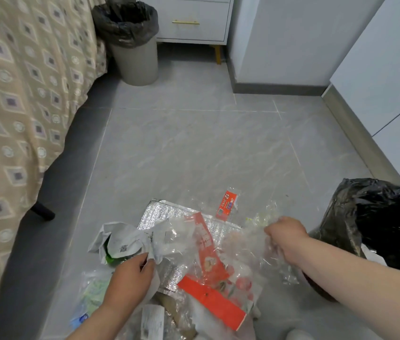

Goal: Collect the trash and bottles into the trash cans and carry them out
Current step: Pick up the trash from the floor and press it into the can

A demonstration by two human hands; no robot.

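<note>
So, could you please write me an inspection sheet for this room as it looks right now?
Surface: grey tiled floor, bare beyond the litter pile.
Job's things: silver foil bag, red wrapper, clear plastic film, small red label and white crumpled paper lie heaped near the person; lined grey bin stands by the bed; black-lined bin stands at right.
Clutter: receipt and green-printed packet at the bottom edge.
Grippers: left hand pinches the white paper; right hand grips the plastic film.
Cables: nothing seen.
Surroundings: patterned bedspread, white drawer unit, white cabinets.
</note>
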